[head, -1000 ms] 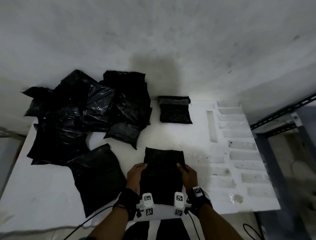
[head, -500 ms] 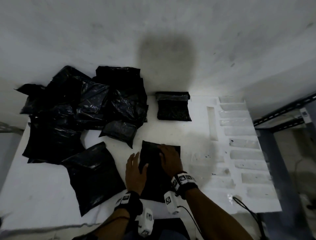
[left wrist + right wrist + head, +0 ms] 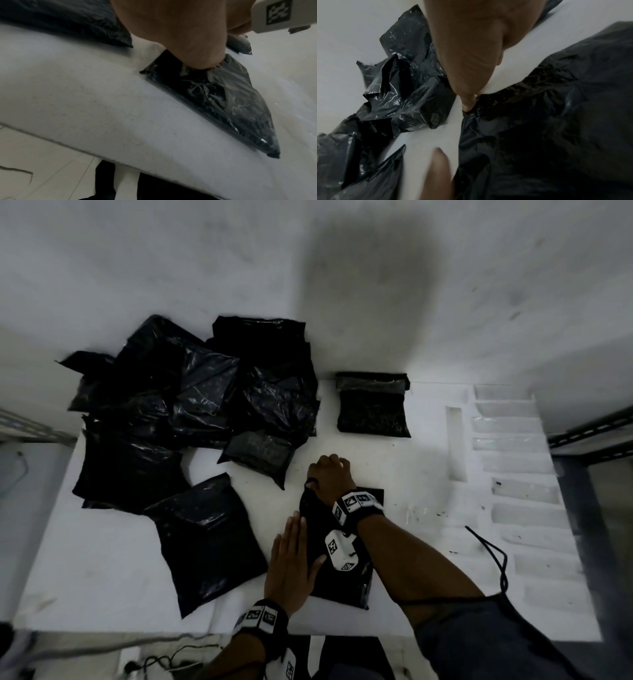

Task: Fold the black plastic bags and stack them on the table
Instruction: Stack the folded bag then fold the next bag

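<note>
A black plastic bag (image 3: 346, 580) lies flat near the front edge of the white table (image 3: 102, 573). My left hand (image 3: 294, 556) presses flat on its left edge, fingers straight. My right hand (image 3: 329, 478) reaches across and pinches the bag's far left corner with curled fingers. In the right wrist view a fingertip (image 3: 467, 104) digs into the bag's (image 3: 556, 121) corner. In the left wrist view the heel of my left hand (image 3: 188, 44) bears down on the bag (image 3: 223, 100). One folded bag (image 3: 373, 412) sits at the back.
A loose pile of crumpled black bags (image 3: 191, 412) fills the back left, with one flat bag (image 3: 209, 539) in front of it. The table's right part has recessed slots (image 3: 524, 491). A dark metal shelf frame (image 3: 589, 433) stands at the right, and a cable (image 3: 493, 553) trails over the table.
My right hand has crossed from the bag's right side to its far left corner. My left hand has flattened out and slid back along the left edge.
</note>
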